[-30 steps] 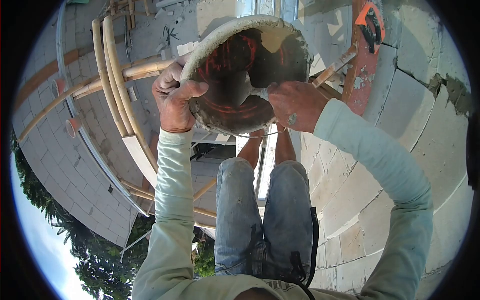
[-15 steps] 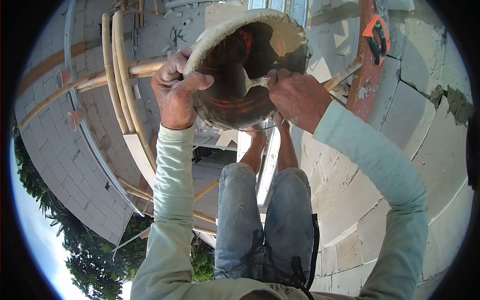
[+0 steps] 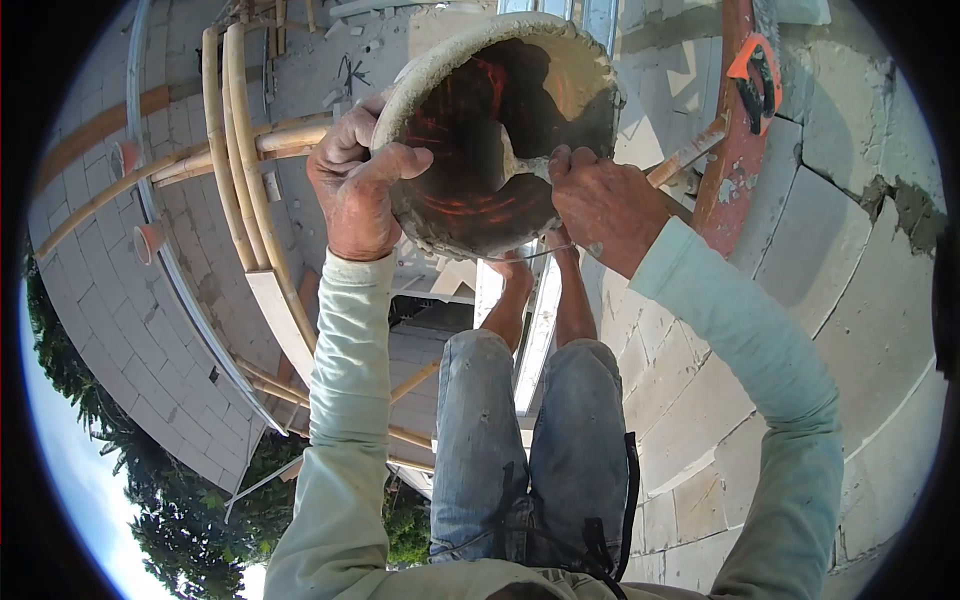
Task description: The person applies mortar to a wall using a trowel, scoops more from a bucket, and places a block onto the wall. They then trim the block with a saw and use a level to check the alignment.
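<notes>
A mortar-crusted bucket (image 3: 428,88) is held up in front of me, tilted so that its mouth faces me. The fingers of my left hand (image 3: 358,195) grip its left rim, thumb over the edge on the inside. My right hand (image 3: 612,208) is closed around the handle end of a trowel (image 3: 522,166) at the right side of the mouth. The trowel's blade reaches into the bucket, against the dark, shaded inner wall. A thin wire bail (image 3: 530,256) hangs under the lower rim.
Bamboo poles (image 3: 240,150) stand and cross on the left. To the right are a block wall (image 3: 700,400), a red, paint-flecked beam (image 3: 735,180) and a handsaw with an orange and black handle (image 3: 757,82). My feet are on metal channels (image 3: 540,325) below the bucket.
My right hand has shifted slightly to the right, and the trowel with it inside the bucket. The left hand keeps its hold, and the bucket has barely moved.
</notes>
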`<act>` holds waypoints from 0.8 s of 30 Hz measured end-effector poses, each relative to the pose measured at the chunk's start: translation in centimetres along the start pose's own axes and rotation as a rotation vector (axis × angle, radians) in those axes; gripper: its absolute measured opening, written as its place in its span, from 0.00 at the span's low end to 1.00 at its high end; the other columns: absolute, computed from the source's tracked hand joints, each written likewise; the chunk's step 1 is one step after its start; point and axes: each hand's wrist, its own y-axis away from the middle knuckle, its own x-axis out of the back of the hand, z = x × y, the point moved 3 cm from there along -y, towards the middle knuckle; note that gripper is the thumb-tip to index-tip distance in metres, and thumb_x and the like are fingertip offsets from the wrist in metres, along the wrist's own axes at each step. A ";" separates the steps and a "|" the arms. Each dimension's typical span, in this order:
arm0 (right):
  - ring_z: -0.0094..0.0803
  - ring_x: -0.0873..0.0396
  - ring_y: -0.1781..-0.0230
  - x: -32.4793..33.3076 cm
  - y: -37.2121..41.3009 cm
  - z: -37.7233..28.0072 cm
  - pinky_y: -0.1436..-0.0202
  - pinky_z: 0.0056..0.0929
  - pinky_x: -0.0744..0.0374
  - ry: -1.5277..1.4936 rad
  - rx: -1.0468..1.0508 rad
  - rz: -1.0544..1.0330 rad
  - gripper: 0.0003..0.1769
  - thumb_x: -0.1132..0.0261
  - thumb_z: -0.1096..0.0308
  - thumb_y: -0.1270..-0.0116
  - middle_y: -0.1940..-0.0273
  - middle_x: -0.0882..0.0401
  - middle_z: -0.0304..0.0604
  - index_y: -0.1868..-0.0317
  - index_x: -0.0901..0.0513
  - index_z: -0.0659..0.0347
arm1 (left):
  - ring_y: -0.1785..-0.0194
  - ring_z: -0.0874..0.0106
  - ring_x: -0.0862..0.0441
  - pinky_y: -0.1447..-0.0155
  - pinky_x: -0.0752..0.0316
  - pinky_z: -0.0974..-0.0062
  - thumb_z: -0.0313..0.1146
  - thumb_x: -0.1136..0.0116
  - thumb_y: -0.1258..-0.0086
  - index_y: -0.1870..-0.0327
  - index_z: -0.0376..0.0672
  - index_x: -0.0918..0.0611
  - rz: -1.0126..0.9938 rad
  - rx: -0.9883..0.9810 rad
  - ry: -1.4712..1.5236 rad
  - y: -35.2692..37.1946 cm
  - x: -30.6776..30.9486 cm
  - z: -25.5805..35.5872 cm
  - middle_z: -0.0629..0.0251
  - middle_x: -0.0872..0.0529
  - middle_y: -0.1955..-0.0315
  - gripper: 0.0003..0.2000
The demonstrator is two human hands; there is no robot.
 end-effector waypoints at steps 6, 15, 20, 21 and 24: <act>0.41 0.15 0.67 1.3 0.9 0.2 0.68 0.30 0.16 0.000 0.024 0.070 0.16 0.33 0.78 0.50 0.67 0.19 0.55 0.60 0.21 0.76 | 0.55 0.70 0.21 0.43 0.32 0.72 0.14 0.43 0.62 0.82 0.37 0.25 0.012 -0.033 0.016 0.0 -0.4 -0.2 0.55 0.15 0.54 0.07; 0.41 0.15 0.67 0.1 0.3 0.4 0.68 0.31 0.15 -0.041 -0.065 0.131 0.20 0.33 0.76 0.49 0.66 0.20 0.56 0.56 0.23 0.79 | 0.55 0.70 0.21 0.44 0.31 0.73 0.14 0.44 0.62 0.83 0.36 0.25 0.032 -0.073 -0.018 0.1 -0.4 0.4 0.54 0.15 0.54 0.07; 0.42 0.15 0.68 0.3 0.6 0.5 0.70 0.31 0.15 -0.033 -0.093 0.103 0.16 0.35 0.76 0.45 0.67 0.20 0.57 0.58 0.22 0.79 | 0.56 0.70 0.21 0.44 0.31 0.74 0.14 0.44 0.61 0.82 0.36 0.25 0.052 -0.059 0.041 0.2 -0.8 -0.1 0.54 0.15 0.53 0.07; 0.42 0.15 0.68 0.4 0.3 0.4 0.70 0.31 0.15 -0.032 -0.096 0.102 0.16 0.35 0.76 0.45 0.67 0.20 0.57 0.58 0.22 0.79 | 0.56 0.70 0.21 0.44 0.31 0.74 0.14 0.44 0.61 0.82 0.36 0.25 0.049 -0.057 0.042 0.2 -1.0 -0.2 0.54 0.15 0.53 0.07; 0.49 0.15 0.67 0.8 -1.3 0.4 0.69 0.35 0.15 -0.093 -0.156 0.166 0.17 0.42 0.77 0.40 0.65 0.21 0.62 0.52 0.28 0.81 | 0.56 0.70 0.22 0.45 0.31 0.74 0.14 0.44 0.61 0.82 0.36 0.25 0.083 -0.087 0.015 0.2 -1.3 -0.3 0.54 0.15 0.53 0.07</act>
